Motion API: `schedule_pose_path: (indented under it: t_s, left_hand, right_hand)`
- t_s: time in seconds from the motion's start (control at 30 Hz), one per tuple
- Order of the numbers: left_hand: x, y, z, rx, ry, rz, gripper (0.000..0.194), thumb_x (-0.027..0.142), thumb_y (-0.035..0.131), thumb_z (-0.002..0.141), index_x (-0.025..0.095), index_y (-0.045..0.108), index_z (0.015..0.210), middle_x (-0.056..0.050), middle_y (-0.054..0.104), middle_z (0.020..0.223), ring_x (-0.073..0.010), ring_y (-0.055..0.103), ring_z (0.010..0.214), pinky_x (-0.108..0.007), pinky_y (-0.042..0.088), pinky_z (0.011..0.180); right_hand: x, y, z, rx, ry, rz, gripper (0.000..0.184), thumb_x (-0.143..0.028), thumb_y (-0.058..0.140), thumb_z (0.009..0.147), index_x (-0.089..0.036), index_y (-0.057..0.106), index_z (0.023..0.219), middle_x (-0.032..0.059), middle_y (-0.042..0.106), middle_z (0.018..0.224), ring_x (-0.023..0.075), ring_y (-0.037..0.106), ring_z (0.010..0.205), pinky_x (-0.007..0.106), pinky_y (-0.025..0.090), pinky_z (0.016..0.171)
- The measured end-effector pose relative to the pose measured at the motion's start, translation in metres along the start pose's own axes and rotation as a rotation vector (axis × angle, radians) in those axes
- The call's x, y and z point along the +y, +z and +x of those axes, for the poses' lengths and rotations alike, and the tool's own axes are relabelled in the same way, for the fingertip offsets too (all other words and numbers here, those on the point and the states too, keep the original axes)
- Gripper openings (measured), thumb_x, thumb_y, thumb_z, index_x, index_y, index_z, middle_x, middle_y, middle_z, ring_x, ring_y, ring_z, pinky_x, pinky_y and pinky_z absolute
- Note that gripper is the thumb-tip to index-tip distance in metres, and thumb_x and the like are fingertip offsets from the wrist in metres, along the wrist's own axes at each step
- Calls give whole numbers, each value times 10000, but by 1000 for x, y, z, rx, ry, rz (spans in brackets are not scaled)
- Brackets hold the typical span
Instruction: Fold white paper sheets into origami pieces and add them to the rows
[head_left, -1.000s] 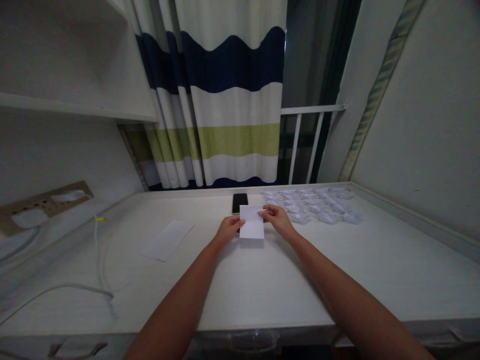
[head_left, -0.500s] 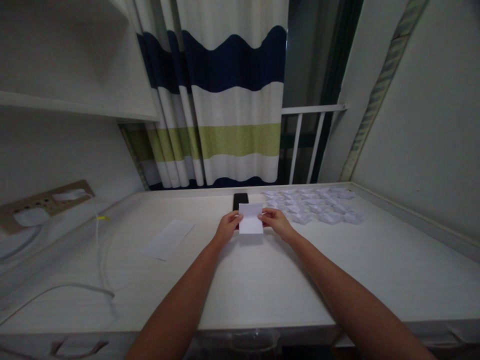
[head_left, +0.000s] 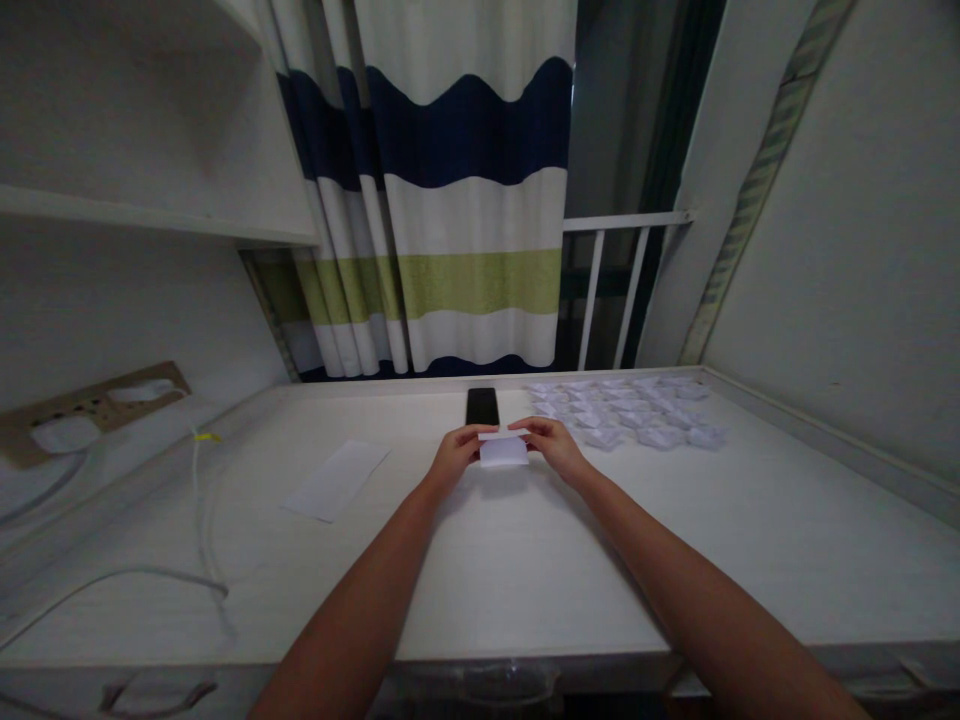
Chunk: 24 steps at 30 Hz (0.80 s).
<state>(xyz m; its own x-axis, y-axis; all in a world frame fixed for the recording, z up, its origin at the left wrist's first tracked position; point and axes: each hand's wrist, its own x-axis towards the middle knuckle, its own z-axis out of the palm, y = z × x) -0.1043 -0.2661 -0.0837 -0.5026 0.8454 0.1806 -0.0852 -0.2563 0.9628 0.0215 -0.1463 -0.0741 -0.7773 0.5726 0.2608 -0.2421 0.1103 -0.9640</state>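
A small sheet of white paper (head_left: 504, 453) is held just above the desk, its far part bent over toward me. My left hand (head_left: 454, 452) pinches its left edge, the fingers along the top. On the opposite edge, my right hand (head_left: 553, 445) grips it between thumb and fingers. Directly behind the paper lies a dark phone (head_left: 482, 405). Several folded white paper pieces (head_left: 622, 410) sit in rows beyond my right hand. Off to the left a flat white sheet (head_left: 337, 480) rests on the desk.
The white desk (head_left: 525, 570) has a raised rim at the back and right. A power strip (head_left: 90, 412) with plugs is at the left wall, and a cable (head_left: 150, 573) runs over the desk's left side. A striped curtain (head_left: 480, 220) hangs behind.
The paper was standing taller and flatter; its upper part has been bent down, so it looks much shorter. My fingers have moved onto its top edge. More of the phone shows.
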Motion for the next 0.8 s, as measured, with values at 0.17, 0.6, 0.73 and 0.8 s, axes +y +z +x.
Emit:
schedule_pose_path:
  t_s: [0.17,0.6,0.73,0.8]
  left_hand:
    - [5,2,-5,-41,-1,-33,225,236,647,576,147,664,782,-66,639,875,-161,572,767,-269,438,680]
    - [4,1,-4,16,21,127,239,214,597,592,138,682,802,-50,649,770,-114,530,621,-215,394,560]
    - [1,-2,-1,64,62,155,193,199,561,588,138,686,723,-14,608,607,-80,454,500,-193,316,468]
    - [0,-3,-1,61,61,138,181,205,559,587,141,680,705,-3,592,584,-76,448,488,-192,303,461]
  right_hand:
    - [2,-1,-1,-2,-20,-3,177,-248,555,605,-184,677,718,15,645,749,108,539,645,245,433,594]
    - [-2,0,-3,10,19,-29,178,-257,559,589,-186,680,699,6,627,714,107,532,628,233,459,546]
    - [-4,2,-5,-40,66,14,188,-259,544,603,-172,671,710,-8,592,630,88,519,560,229,460,531]
    - [-5,2,-5,-40,81,42,211,-280,550,618,-172,666,757,-13,579,617,84,523,541,219,453,512]
